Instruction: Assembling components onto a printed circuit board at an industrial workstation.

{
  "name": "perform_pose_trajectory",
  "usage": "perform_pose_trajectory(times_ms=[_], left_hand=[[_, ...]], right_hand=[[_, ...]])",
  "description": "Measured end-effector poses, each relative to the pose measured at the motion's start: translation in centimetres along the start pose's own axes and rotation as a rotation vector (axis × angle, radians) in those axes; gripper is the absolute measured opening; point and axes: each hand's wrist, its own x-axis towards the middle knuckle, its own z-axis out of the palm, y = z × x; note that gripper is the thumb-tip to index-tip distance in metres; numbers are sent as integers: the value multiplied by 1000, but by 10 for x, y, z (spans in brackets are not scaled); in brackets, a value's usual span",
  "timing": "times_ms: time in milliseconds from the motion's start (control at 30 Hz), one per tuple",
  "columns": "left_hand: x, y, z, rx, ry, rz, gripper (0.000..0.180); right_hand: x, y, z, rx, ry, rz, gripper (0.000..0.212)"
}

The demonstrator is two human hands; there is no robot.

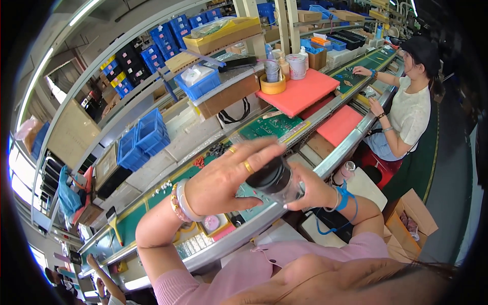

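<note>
In front of my chest I hold up a clear bottle [292, 190] with a wide black lid [269, 174], tilted toward the left. My right hand [314, 187] is closed round its clear body, and a blue wrist strap [347, 196] with a cord circles that wrist. My left hand [219, 175] is raised beside the lid. Its fingers stretch out over the top and the thumb stands apart below. Whether the fingers touch the lid cannot be made out. Below the hands runs a green conveyor belt [137, 216] with small parts on it.
A red foam sheet [305, 91] carries bottles and a tape roll [273, 85]. Blue bins [144, 134] stand at left. A co-worker [412, 96] sits along the line at right. A pink-topped bottle [345, 172] stands near my right arm, an open carton [410, 223] beyond it.
</note>
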Motion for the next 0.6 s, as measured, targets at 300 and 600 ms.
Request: perform_pose_trajectory(times_ms=[300, 600], left_hand=[[-47, 35, 8, -199, 274, -273, 69], [-131, 25, 45, -708, 969, -459, 94]], right_hand=[[-27, -4, 33, -104, 15, -143, 83], [-8, -72, 9, -280, 210, -859, 75]])
